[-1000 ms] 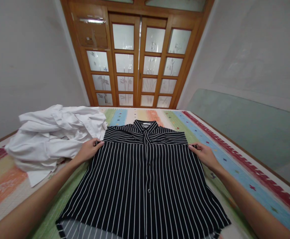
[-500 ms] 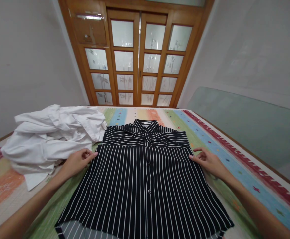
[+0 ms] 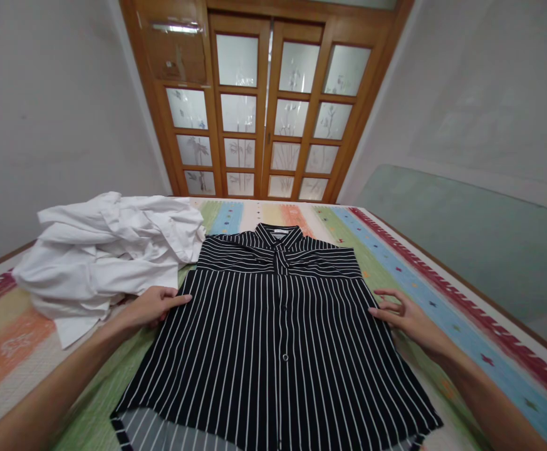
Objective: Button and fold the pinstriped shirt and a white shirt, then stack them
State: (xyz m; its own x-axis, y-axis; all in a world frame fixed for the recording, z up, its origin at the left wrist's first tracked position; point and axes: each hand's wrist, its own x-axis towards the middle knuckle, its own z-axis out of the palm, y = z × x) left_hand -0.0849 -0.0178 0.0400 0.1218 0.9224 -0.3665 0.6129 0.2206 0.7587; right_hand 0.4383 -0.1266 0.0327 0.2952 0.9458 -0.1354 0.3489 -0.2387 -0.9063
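Observation:
A black shirt with white stripes (image 3: 249,351) lies buttoned and front up, its collar (image 3: 279,234) at the far end and its curved hem towards me. Sleeves with crosswise stripes lie across the upper chest, above a straight fold. At the shirt's left edge, my left hand (image 3: 156,305) is closed, thumb on top and the other fingers curled beneath. My right hand (image 3: 407,318) grips the opposite edge with its thumb on the cloth; the index finger is raised a little and the other fingertips are partly hidden.
Crumpled white cloth (image 3: 108,250) is heaped left of the shirt. Under everything lies a colourful striped cover (image 3: 447,313). A pale green board (image 3: 452,232) leans along the right wall. Wooden doors with glass panes (image 3: 266,113) stand beyond the far edge.
Both hands have slid down the shirt's side edges towards me, keeping contact with the cloth. The view has shifted slightly; the shirt keeps its folded shape.

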